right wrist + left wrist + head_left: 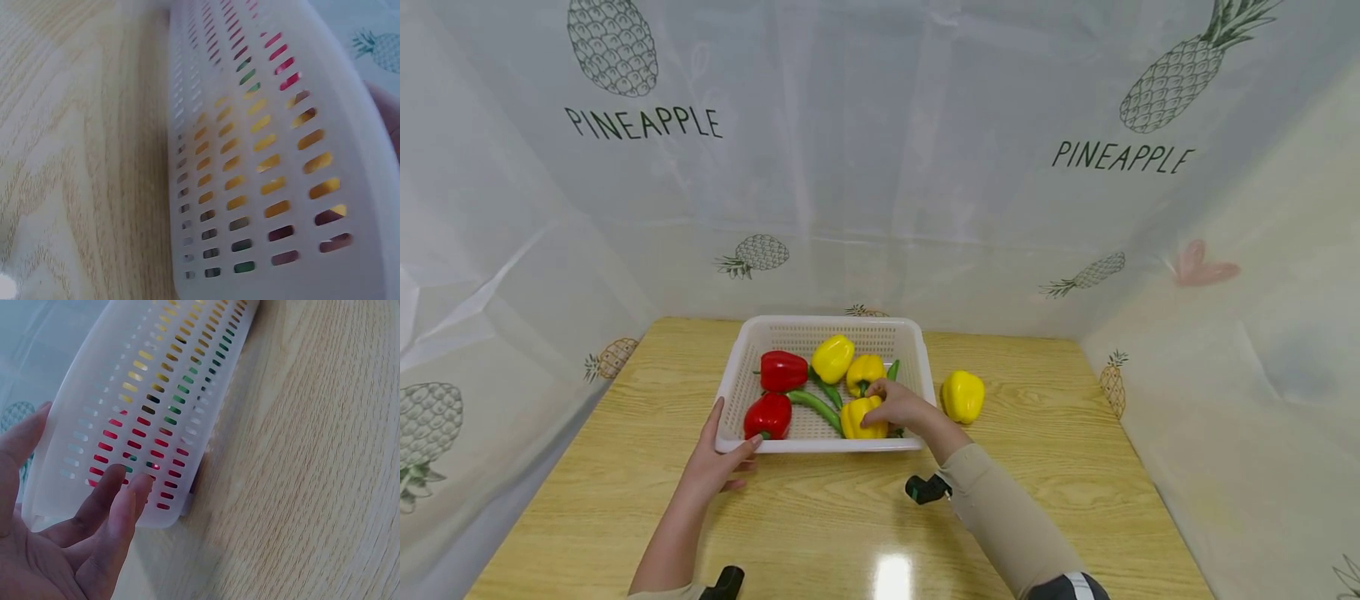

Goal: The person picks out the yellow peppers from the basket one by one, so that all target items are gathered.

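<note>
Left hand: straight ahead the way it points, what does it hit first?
The near left corner of the white basket; the left hand looks in contact there. Past that wall, probably the nearer red pepper, though depth is hard to judge.

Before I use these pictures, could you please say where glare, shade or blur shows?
Head view: mostly clear, with a bright glare patch on the table low down and glints on the red peppers; left wrist view: dim and bluish, the fingers partly shaded; right wrist view: hazy and soft, the basket blurring toward the top, a bright spot at the lower left edge.
</note>
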Available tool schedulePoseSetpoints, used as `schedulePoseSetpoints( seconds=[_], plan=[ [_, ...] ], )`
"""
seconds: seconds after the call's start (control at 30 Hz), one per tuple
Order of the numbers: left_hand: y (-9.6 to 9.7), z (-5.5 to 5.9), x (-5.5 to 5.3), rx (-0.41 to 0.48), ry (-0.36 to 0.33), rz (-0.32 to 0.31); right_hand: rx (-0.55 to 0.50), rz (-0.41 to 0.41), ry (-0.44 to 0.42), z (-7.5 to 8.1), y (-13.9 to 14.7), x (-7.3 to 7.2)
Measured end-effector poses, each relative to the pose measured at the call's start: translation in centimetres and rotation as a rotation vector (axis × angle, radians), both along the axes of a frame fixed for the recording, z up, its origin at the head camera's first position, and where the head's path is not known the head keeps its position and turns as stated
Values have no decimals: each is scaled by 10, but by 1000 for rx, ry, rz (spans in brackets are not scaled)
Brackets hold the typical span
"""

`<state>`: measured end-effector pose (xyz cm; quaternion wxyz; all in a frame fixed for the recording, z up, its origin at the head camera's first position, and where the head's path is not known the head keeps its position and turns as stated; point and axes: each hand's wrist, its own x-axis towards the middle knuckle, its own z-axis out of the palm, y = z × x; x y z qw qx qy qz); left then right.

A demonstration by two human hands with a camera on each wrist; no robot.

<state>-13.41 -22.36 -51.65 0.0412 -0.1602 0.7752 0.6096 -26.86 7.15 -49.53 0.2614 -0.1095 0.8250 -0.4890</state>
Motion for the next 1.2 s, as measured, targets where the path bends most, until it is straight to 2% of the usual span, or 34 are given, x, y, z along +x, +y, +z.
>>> schedulePoseSetpoints(
  seconds=[0.17, 0.47, 0.73, 0.9, 1.2],
  plan=[
    [1, 0, 0, -9, -5, 5, -7, -8, 50, 6, 5, 1],
    [0, 0, 1, 0, -10, 5, -171, -62, 89, 25, 27, 13],
    [-2, -2, 1, 0, -11, 2, -243, -111, 128, 38, 46, 22],
    [-2, -2, -1, -1, -14, 1, -262, -183, 172, 42, 65, 28],
    [0, -1, -3, 1, -12, -5, -344, -220, 203, 49, 110, 36]
  ],
)
